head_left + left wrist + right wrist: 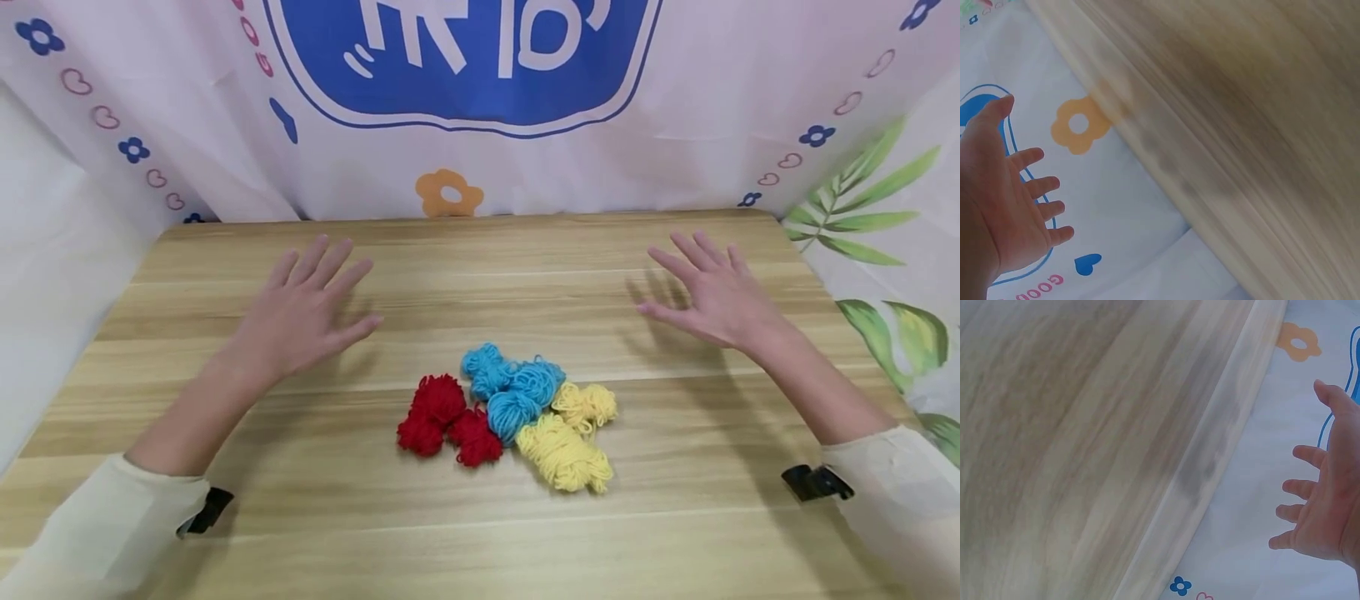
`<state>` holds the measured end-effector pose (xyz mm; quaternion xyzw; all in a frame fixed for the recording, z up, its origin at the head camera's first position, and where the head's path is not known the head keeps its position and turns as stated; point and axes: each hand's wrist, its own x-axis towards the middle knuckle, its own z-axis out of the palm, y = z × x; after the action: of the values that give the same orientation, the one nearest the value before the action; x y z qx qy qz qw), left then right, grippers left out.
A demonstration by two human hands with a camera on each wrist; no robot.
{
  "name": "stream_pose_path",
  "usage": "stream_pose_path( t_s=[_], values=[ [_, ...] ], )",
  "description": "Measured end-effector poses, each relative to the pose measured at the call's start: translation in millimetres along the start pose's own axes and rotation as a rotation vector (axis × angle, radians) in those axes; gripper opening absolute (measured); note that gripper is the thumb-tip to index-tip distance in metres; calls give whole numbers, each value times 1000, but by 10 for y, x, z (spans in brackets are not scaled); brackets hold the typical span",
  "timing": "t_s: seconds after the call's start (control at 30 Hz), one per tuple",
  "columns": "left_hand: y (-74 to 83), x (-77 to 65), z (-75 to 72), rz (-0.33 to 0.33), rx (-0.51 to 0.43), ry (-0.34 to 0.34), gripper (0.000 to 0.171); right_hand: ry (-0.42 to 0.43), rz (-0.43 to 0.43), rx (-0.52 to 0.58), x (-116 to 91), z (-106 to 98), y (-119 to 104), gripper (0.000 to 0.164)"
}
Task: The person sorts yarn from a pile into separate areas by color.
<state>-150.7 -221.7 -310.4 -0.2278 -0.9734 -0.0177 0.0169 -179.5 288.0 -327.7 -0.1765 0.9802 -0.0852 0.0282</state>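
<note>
Holding our left hand (296,321) and right hand (716,300) spread, empty and well apart, we have red yarn (437,404) nearest the left, blue yarn (513,410) midway and yellow yarn (564,454) nearest the right, lying crosswise on the table (480,542) between both hands, nearer us.

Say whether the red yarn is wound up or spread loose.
Wound up: the red yarn lies in compact bundles on the table.

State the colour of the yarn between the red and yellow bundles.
The yarn is bright blue, best seen in the head view.
</note>
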Motion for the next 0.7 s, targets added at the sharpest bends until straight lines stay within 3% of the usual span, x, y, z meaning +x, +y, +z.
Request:
stream_pose_path(
  t_s=[0.7],
  values=[
    [148, -29, 46, 60, -5, 41, 73, 30, -121, 13, 4, -32, -279, 85]
  ],
)
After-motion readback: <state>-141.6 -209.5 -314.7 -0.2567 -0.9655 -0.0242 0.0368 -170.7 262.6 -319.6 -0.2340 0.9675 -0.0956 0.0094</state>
